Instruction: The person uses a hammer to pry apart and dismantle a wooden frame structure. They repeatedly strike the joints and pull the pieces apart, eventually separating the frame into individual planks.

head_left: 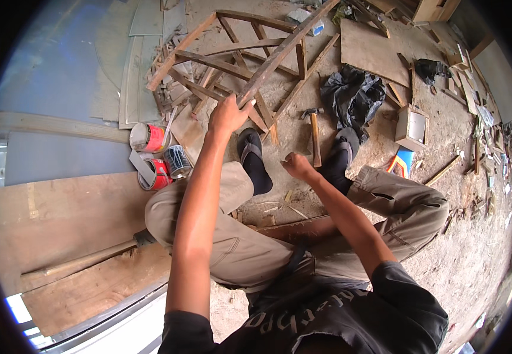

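My left hand (230, 114) is wrapped round the near end of a long beam of a wooden frame (279, 56). Several slats and crosspieces make up this brown frame, which leans away from me over the floor. My right hand (297, 166) is curled closed in front of my shins, apart from the frame; what its fingers hold, if anything, is hidden. Just beyond it, a claw hammer (315, 140) with a wooden handle lies between my feet, its dark head pointing away.
Paint cans (176, 160) stand by my left knee. A black plastic bag (355, 97) lies past my right foot, near a small open box (412, 127) and a blue-and-orange piece (402, 162). Plywood (374, 50) and wood scraps cover the far right floor. Sheets (67, 150) lie along the left.
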A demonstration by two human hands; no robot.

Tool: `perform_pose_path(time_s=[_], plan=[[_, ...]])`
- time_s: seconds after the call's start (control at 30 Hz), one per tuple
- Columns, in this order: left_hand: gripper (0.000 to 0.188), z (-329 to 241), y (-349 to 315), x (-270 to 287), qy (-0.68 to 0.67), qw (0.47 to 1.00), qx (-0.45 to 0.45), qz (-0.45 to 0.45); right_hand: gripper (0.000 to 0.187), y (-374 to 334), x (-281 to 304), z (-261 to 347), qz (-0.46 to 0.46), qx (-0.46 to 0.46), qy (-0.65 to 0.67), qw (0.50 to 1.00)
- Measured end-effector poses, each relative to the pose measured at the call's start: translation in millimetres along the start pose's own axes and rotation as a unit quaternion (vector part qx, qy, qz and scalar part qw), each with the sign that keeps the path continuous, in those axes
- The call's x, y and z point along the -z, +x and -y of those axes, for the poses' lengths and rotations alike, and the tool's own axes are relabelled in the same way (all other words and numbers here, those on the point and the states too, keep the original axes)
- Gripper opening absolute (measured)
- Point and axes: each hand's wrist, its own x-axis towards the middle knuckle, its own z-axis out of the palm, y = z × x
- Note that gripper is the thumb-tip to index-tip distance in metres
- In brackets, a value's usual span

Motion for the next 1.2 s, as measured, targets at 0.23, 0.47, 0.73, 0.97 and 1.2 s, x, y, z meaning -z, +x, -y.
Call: perform_pose_path(time_s=[0.23, 0.47, 0.73, 0.97, 1.2], plan=[[0.072, -22, -17, 12, 0.001, 0.995, 0.104, -0.012, 0.043, 79, -77, -37, -0.041, -0.251, 0.135, 0.958], [0.062, -23, -7, 7, -0.017, 0.994, 0.108, -0.026, 0.042, 129, -89, -34, -0.002, -0.284, 0.338, 0.897], [0.061, -24, -2, 7, 0.001, 0.993, 0.119, -0.005, 0.034, 128, -78, -25, 0.011, -0.296, 0.286, 0.911], [0.060, -37, 4, 7, -0.006, 0.995, 0.100, -0.007, 0.045, 138, -106, -97, -0.052, -0.213, 0.287, 0.932], [0.062, -23, -3, 7, 0.014, 0.994, 0.106, -0.030, 0.045, 130, -94, -22, -0.021, -0.331, 0.426, 0.842]])
